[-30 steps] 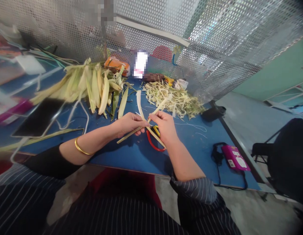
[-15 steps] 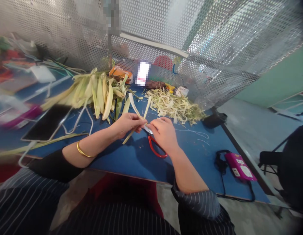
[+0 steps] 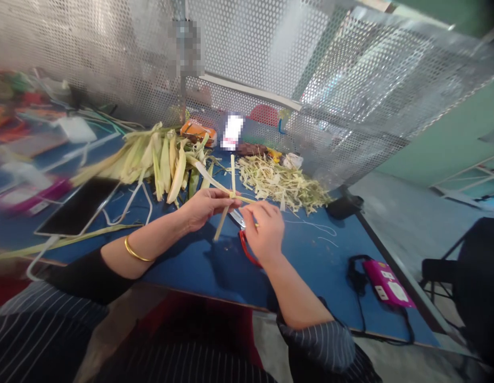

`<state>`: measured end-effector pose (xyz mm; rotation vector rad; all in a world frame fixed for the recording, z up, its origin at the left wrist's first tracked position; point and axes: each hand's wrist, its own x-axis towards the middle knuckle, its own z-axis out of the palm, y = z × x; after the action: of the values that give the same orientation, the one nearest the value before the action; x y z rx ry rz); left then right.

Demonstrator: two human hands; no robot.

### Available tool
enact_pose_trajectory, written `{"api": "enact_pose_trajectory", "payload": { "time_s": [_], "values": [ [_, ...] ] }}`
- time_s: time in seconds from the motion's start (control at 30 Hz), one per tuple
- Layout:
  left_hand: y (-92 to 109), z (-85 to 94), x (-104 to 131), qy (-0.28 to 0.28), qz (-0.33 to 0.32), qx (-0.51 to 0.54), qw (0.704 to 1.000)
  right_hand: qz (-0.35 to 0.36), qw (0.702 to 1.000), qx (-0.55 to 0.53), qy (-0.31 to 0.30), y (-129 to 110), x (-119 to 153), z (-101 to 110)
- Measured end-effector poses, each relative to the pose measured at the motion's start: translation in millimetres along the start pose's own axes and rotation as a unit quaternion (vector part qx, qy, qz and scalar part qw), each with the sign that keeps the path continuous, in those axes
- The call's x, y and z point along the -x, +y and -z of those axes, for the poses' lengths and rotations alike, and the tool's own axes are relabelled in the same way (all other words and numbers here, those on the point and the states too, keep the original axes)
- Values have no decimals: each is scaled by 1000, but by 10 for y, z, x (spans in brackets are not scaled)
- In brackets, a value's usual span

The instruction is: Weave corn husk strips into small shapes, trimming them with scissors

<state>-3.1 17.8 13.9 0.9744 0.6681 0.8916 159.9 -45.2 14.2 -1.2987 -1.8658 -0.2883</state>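
One dark tablet (image 3: 77, 206) lies at the left; one heap of pale husks (image 3: 155, 157) behind it; the left hand (image 3: 205, 206) is pinched on two crossed leaf strips (image 3: 231, 194) above the blue table (image 3: 311, 260); the right hand (image 3: 263, 231), fingers curled together, touches them, covering one red-handled pair of scissors (image 3: 247, 250); the strips stood lower and flatter a second ago.

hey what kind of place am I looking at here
Probably a craft workstation: a blue table walled by perforated metal screens, piled with pale leaf strips and trimmed scraps. The left hand and right hand fold crossed leaf strips above red-handled scissors.
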Motion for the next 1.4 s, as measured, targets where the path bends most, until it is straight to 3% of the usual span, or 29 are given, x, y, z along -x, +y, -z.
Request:
{"api": "enact_pose_trajectory", "payload": {
  "time_s": [0.27,0.6,0.87,0.97,1.07,1.23,1.4],
  "values": [
    [-88,-86,30,1,-21,4,1000,-66,992,-9,-104,-118,89,-222],
    [-116,-141,38,50,-7,33,998,-48,991,-17,-122,-186,114,-216],
    [-72,-150,60,57,-2,31,998,10,996,10,-91,-250,147,-193],
    [-25,-112,59,71,10,14,997,51,997,40,-42,-203,116,-104],
    [7,-84,62,61,20,3,998,37,994,105,-2,-107,45,-25],
    [-39,-74,45,71,-12,-53,996,32,982,146,-115,-18,-14,-34],
    [-88,-54,14,104,-53,-96,989,62,981,50,-178,-67,-2,-43]
  ]
}}
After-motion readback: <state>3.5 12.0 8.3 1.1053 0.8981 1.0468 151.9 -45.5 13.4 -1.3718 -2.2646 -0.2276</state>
